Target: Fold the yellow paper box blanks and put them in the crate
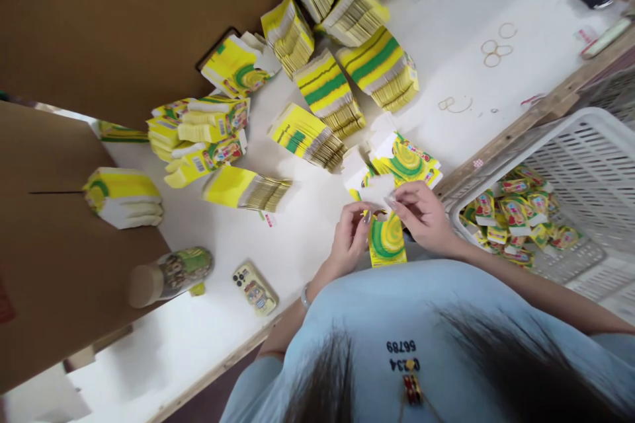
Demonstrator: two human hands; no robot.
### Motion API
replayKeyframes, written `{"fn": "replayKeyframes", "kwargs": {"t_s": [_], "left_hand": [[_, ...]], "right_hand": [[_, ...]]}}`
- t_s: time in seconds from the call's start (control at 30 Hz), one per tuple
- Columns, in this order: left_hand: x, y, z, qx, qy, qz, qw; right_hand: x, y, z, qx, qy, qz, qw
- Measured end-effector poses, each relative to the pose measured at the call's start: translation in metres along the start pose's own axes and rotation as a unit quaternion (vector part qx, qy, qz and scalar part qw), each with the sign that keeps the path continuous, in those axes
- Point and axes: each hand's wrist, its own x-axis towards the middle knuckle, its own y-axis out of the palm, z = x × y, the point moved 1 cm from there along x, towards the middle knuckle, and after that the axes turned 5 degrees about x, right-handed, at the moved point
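While both hands work at the counter's [520, 59] near edge, items read left to right: a bottle [171, 274] lying at 8 o'clock, a phone [254, 288] beside it, and stacks of flat cartons [327, 89] toward 12 o'clock. The left hand [350, 238] pinches the yellow-green carton [387, 241] with narrow fingers; the right hand [421, 215] grips its white flap [377, 190] likewise. A white basket [590, 145] holding folded cartons [516, 211] sits at 3 o'clock.

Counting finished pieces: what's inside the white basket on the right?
The white basket holds a loose heap of small folded yellow-green cartons. What lies beneath the heap is covered.
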Motion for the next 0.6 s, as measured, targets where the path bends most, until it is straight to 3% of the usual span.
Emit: {"fn": "replayKeyframes", "kwargs": {"t_s": [0.07, 0.17, 0.23, 0.33, 0.43, 0.5, 0.6], "left_hand": [[0.001, 0.001, 0.002, -0.010, -0.007, -0.003, 1.000], [-0.001, 0.000, 0.000, -0.028, -0.021, 0.027, 0.999], [-0.001, -0.003, -0.003, -0.015, -0.032, 0.029, 0.999], [0.001, -0.006, -0.010, 0.039, -0.051, 0.005, 0.998], [0.003, -0.007, -0.014, 0.062, -0.057, 0.010, 0.996], [0.004, -0.007, -0.014, 0.069, -0.057, 0.018, 0.996], [0.001, -0.008, -0.011, 0.081, -0.045, 0.022, 0.995]], "right_hand": [[0.001, -0.005, -0.003, -0.019, -0.054, 0.025, 0.998], [0.000, -0.015, -0.006, -0.042, -0.156, 0.115, 0.980], [-0.002, -0.020, -0.005, -0.038, -0.166, 0.155, 0.973], [-0.004, -0.019, 0.002, 0.000, -0.022, 0.190, 0.981], [-0.004, -0.012, 0.009, 0.100, 0.151, 0.221, 0.958], [-0.003, -0.011, 0.010, 0.157, 0.201, 0.219, 0.942], [0.002, -0.013, 0.007, 0.207, 0.219, 0.216, 0.929]]}}
